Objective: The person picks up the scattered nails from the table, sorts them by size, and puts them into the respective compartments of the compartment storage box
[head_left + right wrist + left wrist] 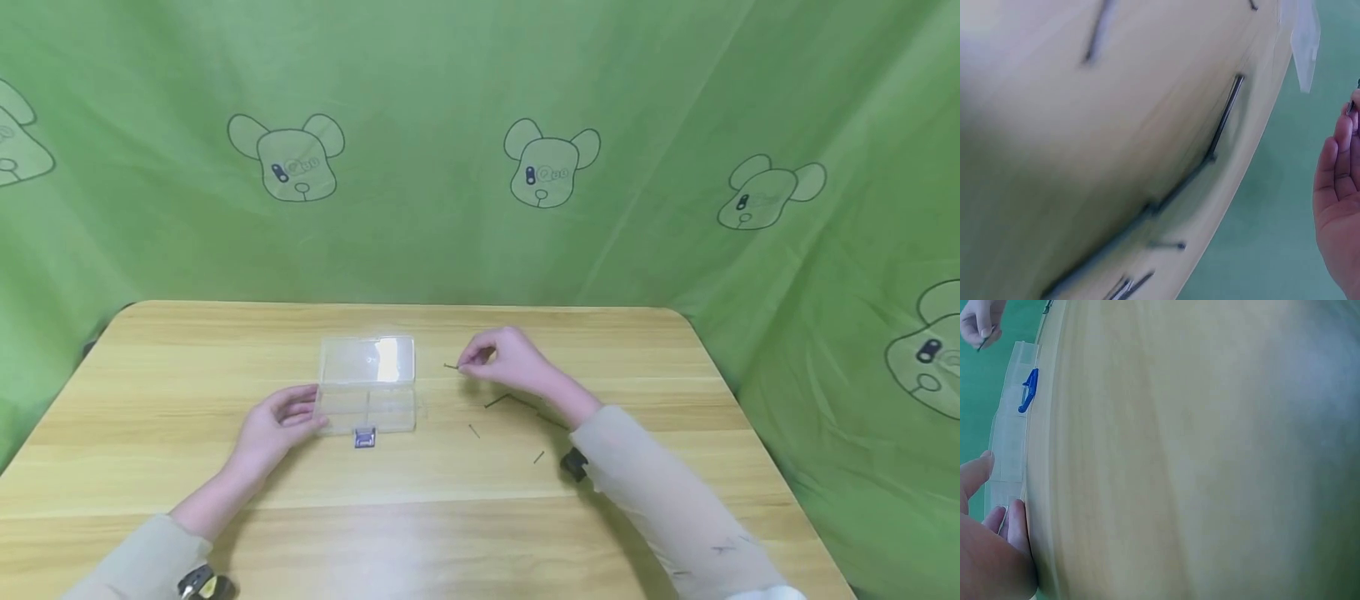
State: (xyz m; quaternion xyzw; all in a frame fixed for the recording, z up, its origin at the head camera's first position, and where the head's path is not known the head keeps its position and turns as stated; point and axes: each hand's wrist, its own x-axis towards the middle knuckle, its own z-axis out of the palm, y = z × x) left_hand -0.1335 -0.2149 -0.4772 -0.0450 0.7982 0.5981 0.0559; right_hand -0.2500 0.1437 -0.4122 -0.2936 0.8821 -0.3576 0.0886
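Sleeve [667, 496] nearest; right hand [508, 358] pinches probable nail [450, 367]; left hand [276, 423] grips box [392, 402].

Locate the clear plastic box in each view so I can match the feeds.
Head: clear plastic box left of centre, lid open.
Left wrist: clear plastic box along the left edge.
Right wrist: clear plastic box, only partly showing, near the top right.
Shared landmark: the right hand.
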